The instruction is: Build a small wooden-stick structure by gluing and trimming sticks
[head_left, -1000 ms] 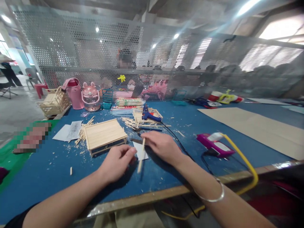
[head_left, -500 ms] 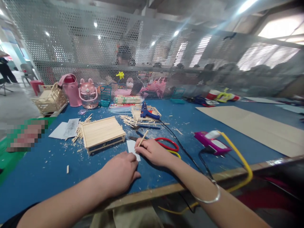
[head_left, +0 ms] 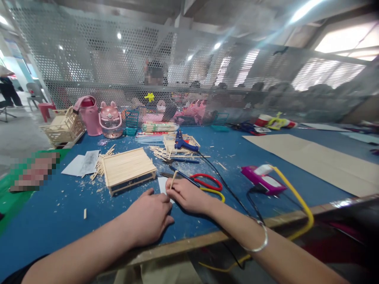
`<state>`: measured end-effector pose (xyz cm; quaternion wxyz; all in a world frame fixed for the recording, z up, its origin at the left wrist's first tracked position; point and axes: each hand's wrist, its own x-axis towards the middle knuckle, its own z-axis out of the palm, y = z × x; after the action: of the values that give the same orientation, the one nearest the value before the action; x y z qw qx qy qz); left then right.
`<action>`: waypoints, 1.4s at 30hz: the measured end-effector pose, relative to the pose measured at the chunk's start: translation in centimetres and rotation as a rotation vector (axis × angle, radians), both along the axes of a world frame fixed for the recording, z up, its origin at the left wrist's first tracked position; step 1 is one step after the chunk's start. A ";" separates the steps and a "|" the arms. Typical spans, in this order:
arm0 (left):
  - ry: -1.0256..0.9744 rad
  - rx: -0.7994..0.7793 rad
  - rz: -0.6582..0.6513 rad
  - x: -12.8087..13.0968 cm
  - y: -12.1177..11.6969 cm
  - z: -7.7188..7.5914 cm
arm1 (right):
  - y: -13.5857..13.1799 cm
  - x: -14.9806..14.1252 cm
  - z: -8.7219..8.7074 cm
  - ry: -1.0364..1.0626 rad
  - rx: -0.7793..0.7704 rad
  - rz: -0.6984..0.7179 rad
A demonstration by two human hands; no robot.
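My right hand (head_left: 186, 194) is closed on a thin wooden stick (head_left: 173, 178), holding it tilted with its lower end on a small white paper (head_left: 162, 183) on the blue table (head_left: 59, 205). My left hand (head_left: 149, 215) lies flat, palm down, fingers on or beside the near edge of that paper; what is under it is hidden. A flat panel of glued wooden sticks (head_left: 128, 169) lies just left of the paper. Red-handled scissors (head_left: 207, 182) rest right of my right hand.
A blue glue gun (head_left: 184, 144) sits on a small stick frame with loose sticks around it. A purple device (head_left: 260, 179) with a yellow cable lies at right, a tan board (head_left: 314, 157) beyond. Pink bottles (head_left: 102, 116), a stick basket (head_left: 63, 126) and a mesh screen stand behind.
My right hand turned the stick from hanging down toward me to standing tilted on the paper and drew nearer. My left hand flattened beside the paper. The scissors came into view.
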<state>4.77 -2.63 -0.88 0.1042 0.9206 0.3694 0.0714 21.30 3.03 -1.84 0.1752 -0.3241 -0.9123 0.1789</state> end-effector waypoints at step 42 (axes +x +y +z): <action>-0.078 0.012 0.041 -0.4 0.0 -0.6 | -0.2 1.2 0.3 0.110 -0.131 -0.109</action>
<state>4.37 -2.63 -1.47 0.1114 0.9100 0.3833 0.1118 22.48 2.87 -1.53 0.2130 -0.3735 -0.8688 0.2457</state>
